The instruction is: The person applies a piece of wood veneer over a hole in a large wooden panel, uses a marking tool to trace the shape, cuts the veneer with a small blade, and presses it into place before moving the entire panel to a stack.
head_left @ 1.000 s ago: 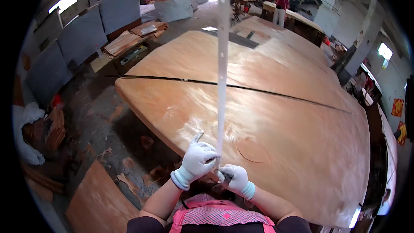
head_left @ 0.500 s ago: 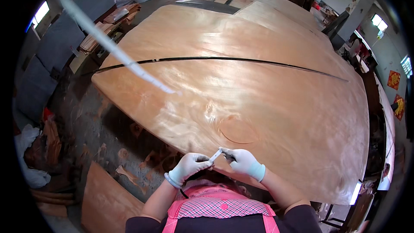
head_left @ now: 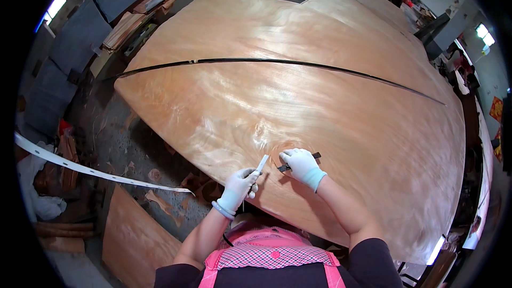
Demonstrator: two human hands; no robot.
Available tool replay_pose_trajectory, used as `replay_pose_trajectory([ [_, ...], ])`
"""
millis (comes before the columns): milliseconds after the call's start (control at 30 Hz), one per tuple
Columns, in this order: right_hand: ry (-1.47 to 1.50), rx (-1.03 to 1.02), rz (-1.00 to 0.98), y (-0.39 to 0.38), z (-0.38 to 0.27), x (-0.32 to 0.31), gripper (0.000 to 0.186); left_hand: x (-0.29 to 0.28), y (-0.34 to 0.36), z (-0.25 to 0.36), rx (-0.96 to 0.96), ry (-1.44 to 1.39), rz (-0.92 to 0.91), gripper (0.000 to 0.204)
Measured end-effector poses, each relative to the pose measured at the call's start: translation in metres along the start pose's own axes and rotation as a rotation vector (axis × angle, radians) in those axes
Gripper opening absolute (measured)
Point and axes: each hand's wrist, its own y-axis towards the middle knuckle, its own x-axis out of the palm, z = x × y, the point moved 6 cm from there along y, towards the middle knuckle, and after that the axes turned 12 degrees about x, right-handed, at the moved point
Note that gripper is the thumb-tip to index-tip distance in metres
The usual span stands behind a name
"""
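Right hand has shifted toward twelve o'clock, its fingers wrapped around a dark bar over the wood sheet, apparently for control; left hand pinches a white strip low, likely leaving its one-o'clock tip clear.

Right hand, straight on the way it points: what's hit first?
Likely the wood sheet, around the curved outline just ahead; whether the right hand touches the sheet isn't clear at this angle.
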Motion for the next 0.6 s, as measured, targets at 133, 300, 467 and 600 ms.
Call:
replay_pose_trajectory([
  [133, 0.046, 0.003, 0.022, -0.001, 0.004, 0.009, 0.043, 0.012, 0.038, -0.018, 0.004, 0.001, -0.019, 0.022],
  [300, 0.038, -0.063, 0.091, -0.005, 0.006, 0.009, 0.043, 0.023, 0.082, -0.037, -0.035, 0.043, -0.068, 0.018],
  [467, -0.021, -0.042, 0.059, -0.005, 0.004, 0.007, 0.051, 0.02, 0.092, -0.051, -0.164, 0.029, 0.01, 0.018],
  [600, -0.194, -0.025, -0.02, -0.002, -0.002, 0.013, 0.052, 0.015, 0.08, -0.052, -0.107, -0.007, 0.021, 0.019],
])
